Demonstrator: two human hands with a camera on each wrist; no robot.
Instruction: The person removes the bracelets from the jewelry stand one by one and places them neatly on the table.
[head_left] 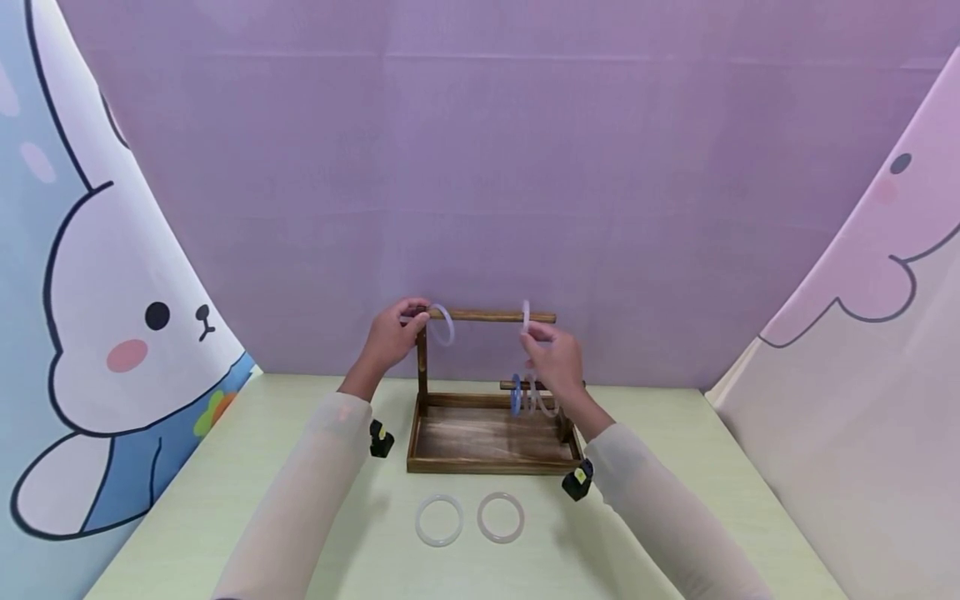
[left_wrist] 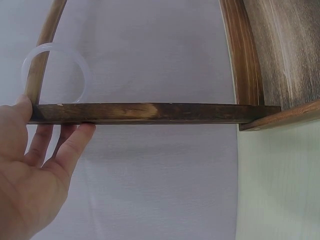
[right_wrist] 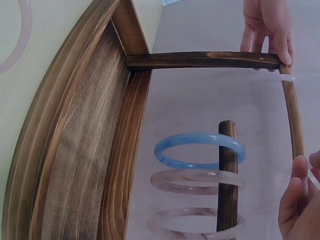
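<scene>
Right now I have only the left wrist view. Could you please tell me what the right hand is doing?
Observer: The right hand pinches a pale bangle at the top bar, toward the bar's free end.
Operator: Thank you. Is there any bangle that hangs lower?
Observer: Yes, a blue bangle hangs on the lower bar, nearest to its free end.
Operator: And does something lie in front of the tray?
Observer: Two loose bangles lie there on the table, side by side.
</scene>
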